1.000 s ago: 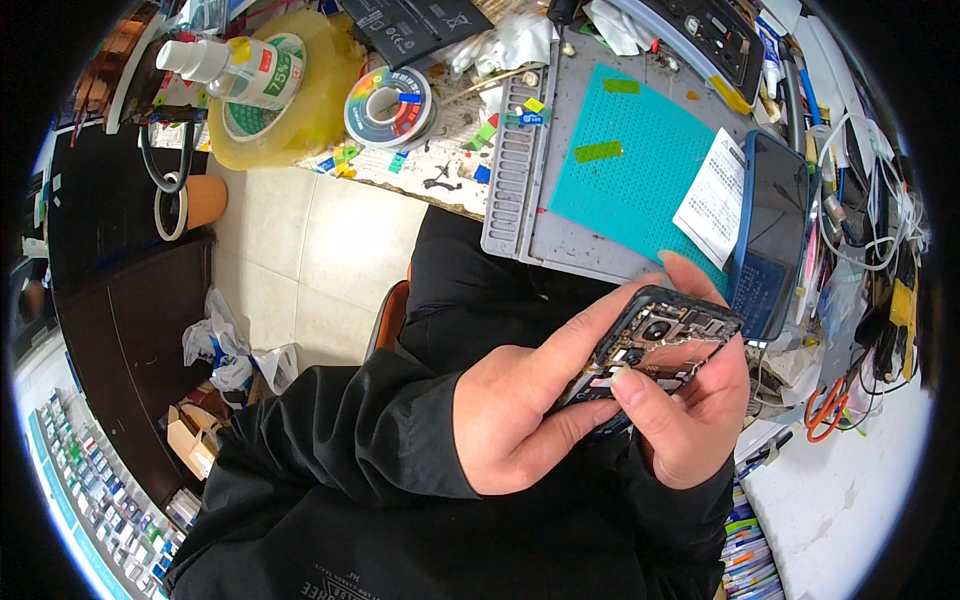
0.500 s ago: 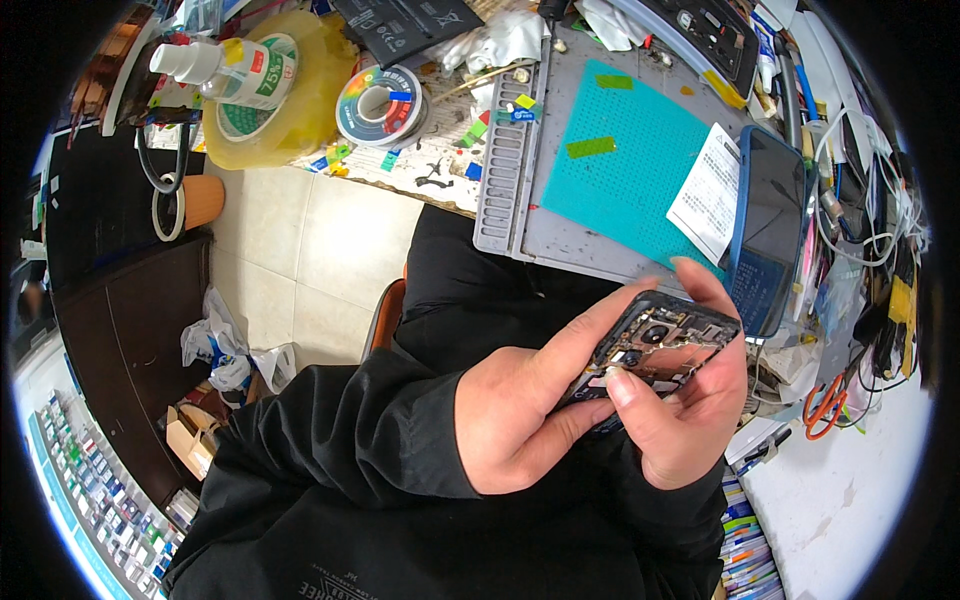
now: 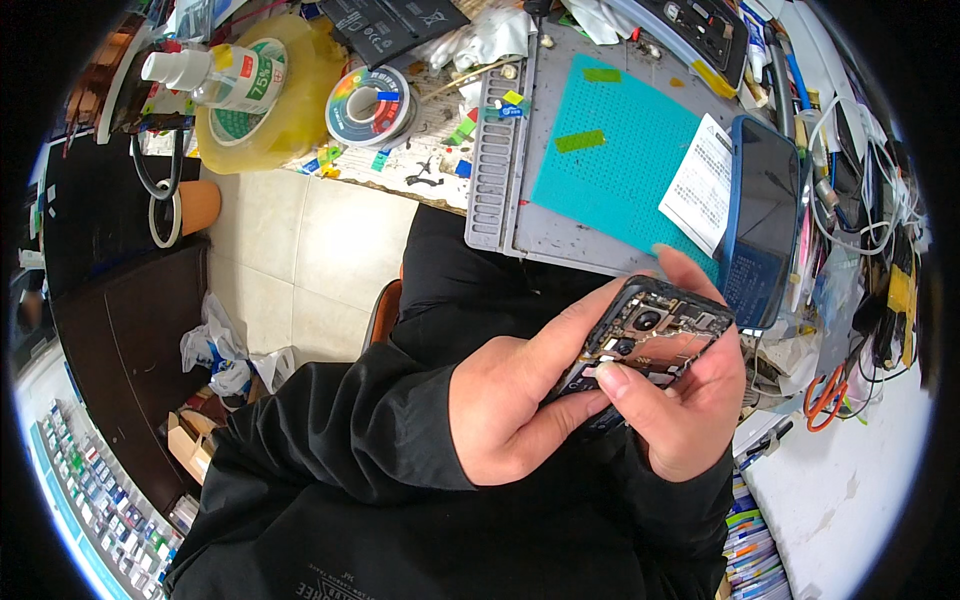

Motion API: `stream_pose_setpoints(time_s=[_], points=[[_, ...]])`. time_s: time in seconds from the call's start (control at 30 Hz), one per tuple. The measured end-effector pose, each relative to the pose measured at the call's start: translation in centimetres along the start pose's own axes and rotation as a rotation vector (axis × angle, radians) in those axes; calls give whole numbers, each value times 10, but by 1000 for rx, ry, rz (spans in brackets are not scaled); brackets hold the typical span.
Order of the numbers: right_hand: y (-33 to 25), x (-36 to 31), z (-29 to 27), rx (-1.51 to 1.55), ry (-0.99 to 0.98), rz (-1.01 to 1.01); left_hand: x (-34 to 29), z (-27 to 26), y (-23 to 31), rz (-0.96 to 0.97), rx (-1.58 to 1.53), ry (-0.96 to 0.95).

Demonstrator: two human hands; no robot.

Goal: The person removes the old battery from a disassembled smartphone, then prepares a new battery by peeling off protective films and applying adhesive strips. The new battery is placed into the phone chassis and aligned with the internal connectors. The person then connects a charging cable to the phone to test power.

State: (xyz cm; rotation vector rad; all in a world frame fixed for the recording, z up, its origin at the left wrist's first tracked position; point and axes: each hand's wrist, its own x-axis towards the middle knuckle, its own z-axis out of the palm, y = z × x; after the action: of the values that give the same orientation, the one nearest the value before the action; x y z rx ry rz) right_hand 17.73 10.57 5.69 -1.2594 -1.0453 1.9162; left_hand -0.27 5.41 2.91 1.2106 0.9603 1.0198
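Note:
An opened phone (image 3: pixel 665 335), its back cover off, is held tilted between both hands over my lap. Its cameras, circuit board and a copper-coloured area show. My left hand (image 3: pixel 520 400) grips the long near-left edge, thumb and fingers around the frame. My right hand (image 3: pixel 680 420) wraps the other side, and its thumb presses on the inner parts near the lower end. The phone's screen side and the fingers beneath it are hidden. Beyond the hands lies a teal perforated mat (image 3: pixel 610 150) on a grey work tray (image 3: pixel 560 245).
A blue-edged phone (image 3: pixel 765 220) and a white printed slip (image 3: pixel 698 185) lie on the tray's right side. Solder spool (image 3: pixel 368 105), spray bottle (image 3: pixel 215 75) and black batteries (image 3: pixel 390 25) stand or lie at the back left. Orange-handled scissors (image 3: pixel 825 398) and tangled cables (image 3: pixel 865 190) are at right.
The phone has tilted slightly, showing a little more of its inside. Both hands keep their hold, and the right thumb has shifted slightly left. The whole view has shifted a little.

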Motion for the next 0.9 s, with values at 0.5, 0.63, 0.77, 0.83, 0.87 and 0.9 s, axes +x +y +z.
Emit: stream_pose_setpoints(time_s=[0.5, 0.63, 0.77, 0.83, 0.87, 0.9], points=[[1, 1, -2, 49, -62, 20, -3, -2, 6, -67, 23, -34], [1, 2, 0, 20, -69, -30, -3, -8, 7, -198, -37, -101], [-3, -4, 0, 43, -19, 32, -3, -2, 4, -208, -288, 2], [-1, -8, 0, 80, -45, -42, -2, 1, 3, -112, -368, 68], [-1, -12, 0, 117, -15, -61, -2, 1, 3, -86, -408, 76], [0, -15, 0, 155, 14, -80, -2, -1, 4, -93, -412, 80]])
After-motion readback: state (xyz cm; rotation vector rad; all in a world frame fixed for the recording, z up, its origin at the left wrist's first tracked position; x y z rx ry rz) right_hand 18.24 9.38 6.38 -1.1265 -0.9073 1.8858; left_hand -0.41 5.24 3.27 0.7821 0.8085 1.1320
